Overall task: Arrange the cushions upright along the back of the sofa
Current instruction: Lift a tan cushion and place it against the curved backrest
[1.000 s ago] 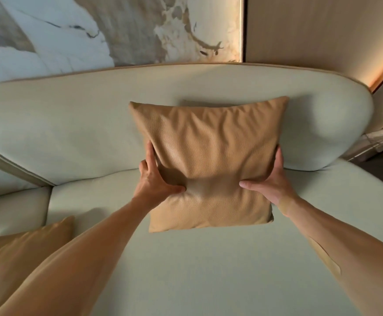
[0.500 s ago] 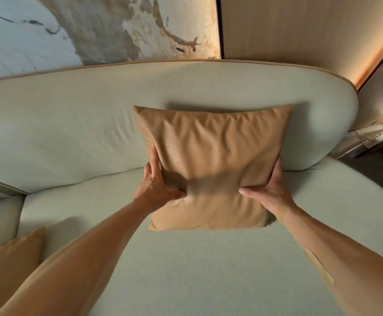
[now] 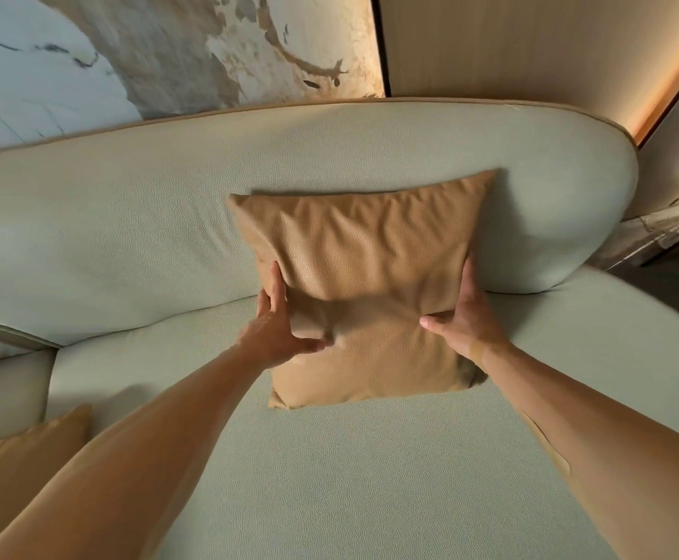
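At centre, sofa back (image 3: 168,220): tan cushion (image 3: 370,276) leaning upright, base on seat.
Grip: left hand (image 3: 277,333) at 9 o'clock edge, right hand (image 3: 465,321) at 3 o'clock, thumbs pressing the front; both clamped.
Handling: soft, light, probably smooth-faced; hold side edges.
7 o'clock: second cushion (image 3: 18,462), partly visible.

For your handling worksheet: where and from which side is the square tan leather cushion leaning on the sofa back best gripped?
Grip the square tan leather cushion at mid-height on its two side edges, coming from the front. It stands against the pale green sofa back, so its rear is blocked. The left hand and right hand do this, thumbs on the soft face.
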`<state>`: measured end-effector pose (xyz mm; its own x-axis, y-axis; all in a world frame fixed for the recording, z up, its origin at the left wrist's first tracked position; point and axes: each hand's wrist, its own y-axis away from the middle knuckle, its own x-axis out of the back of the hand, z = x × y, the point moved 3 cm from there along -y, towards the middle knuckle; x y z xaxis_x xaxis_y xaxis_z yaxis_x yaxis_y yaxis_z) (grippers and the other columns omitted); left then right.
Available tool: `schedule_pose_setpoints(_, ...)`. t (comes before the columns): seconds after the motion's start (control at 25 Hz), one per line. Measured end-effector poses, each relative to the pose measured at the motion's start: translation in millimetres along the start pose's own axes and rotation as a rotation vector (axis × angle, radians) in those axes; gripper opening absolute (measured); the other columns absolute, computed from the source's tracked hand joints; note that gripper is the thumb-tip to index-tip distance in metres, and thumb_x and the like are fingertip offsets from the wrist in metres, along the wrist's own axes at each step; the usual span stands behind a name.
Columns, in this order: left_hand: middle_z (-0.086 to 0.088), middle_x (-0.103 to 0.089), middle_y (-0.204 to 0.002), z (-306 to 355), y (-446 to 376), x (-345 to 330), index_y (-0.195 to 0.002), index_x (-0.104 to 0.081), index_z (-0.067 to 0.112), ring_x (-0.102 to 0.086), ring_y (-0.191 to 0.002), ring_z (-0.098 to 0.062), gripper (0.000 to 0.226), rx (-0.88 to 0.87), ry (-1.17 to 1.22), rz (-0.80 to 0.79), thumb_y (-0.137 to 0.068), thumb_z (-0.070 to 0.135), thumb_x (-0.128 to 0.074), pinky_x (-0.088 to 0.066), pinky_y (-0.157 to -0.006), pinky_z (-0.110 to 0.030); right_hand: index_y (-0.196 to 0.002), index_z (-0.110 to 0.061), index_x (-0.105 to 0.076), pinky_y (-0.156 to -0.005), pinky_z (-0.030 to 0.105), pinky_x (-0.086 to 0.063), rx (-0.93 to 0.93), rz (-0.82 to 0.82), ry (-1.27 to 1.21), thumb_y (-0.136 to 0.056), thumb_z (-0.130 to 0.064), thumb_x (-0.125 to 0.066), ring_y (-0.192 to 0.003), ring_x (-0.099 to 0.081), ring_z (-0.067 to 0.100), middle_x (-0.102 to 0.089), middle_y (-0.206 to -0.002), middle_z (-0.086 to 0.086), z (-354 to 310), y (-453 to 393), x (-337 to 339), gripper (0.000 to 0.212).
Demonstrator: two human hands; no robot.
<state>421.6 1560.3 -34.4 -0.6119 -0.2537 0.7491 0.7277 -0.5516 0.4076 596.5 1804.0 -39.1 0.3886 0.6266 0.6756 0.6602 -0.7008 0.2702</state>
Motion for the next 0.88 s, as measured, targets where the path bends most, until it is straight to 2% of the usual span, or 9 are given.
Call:
schedule_pose_setpoints(0.12,-0.01,0.001,-0.164,3.1,6.9,1.9,-0.128,0.045,0.045,-0.025,-0.146,-0.034,0.146,0.009,-0.031,-0.017,-0.063,0.047,-0.086,-0.033,-0.113,-0.049,-0.153,-0.025,0.014,-0.116,0.033,-0.019,-0.001,0.007,0.097,-0.077,-0.029,-0.079,-0.148,-0.019,0.03,-0.005,-0.161,0.021,-13.8,6.2,0.7,0.12)
schedule_pose_setpoints(0.2,-0.007,-0.001,-0.165,3.9,15.1,6.8,-0.133,0.041,0.043,-0.031,-0.144,-0.033,0.142,0.009,-0.043,-0.022,-0.067,0.047,-0.084,-0.037,-0.111,-0.048,-0.153,-0.027,0.014,-0.117,0.035,-0.018,0.031,-0.02,0.154,-0.078,-0.034,-0.077,-0.149,-0.014,0.032,-0.001,-0.16,0.023,-23.9,12.1,0.0,0.118)
schedule_pose_setpoints(0.28,-0.002,-0.007,-0.164,6.0,26.5,13.9,-0.143,0.032,0.038,-0.035,-0.142,-0.032,0.135,-0.006,-0.031,-0.011,-0.071,0.045,-0.082,-0.04,-0.107,-0.045,-0.153,-0.032,0.014,-0.118,0.037,-0.018,0.05,-0.066,0.2,-0.078,-0.04,-0.076,-0.15,-0.008,0.032,0.001,-0.161,0.021,-33.0,19.7,-1.9,0.117)
schedule_pose_setpoints(0.52,0.005,-0.003,-0.165,-10.4,77.1,51.6,-0.146,0.026,0.045,-0.034,-0.142,-0.031,0.126,0.039,-0.04,0.019,-0.073,0.055,-0.076,-0.039,-0.104,-0.045,-0.149,-0.044,0.016,-0.115,0.049,-0.028,0.091,-0.223,0.371,-0.08,-0.059,-0.065,-0.149,-0.011,0.038,0.012,-0.164,0.005,-77.2,58.6,-20.4,0.108)
schedule_pose_setpoints(0.72,0.006,0.003,-0.165,-80.4,123.6,98.8,-0.144,0.025,0.049,-0.015,-0.15,-0.027,0.126,0.147,-0.095,0.075,-0.067,0.071,-0.071,-0.031,-0.113,-0.053,-0.148,-0.049,0.013,-0.106,0.055,-0.037,0.183,-0.258,0.44,-0.077,-0.067,-0.06,-0.147,-0.013,0.036,0.007,-0.164,-0.005,-141.7,98.9,-72.3,0.104)
schedule_pose_setpoints(0.88,0.009,0.016,-0.163,-163.2,168.5,139.2,-0.146,0.024,0.048,0.005,-0.152,-0.021,0.126,0.203,-0.205,0.128,-0.064,0.078,-0.066,-0.018,-0.117,-0.056,-0.147,-0.052,0.013,-0.108,0.063,-0.026,0.209,-0.326,0.512,-0.077,-0.07,-0.058,-0.148,-0.003,0.035,0.01,-0.163,-0.009,-193.8,145.8,-139.9,0.101)
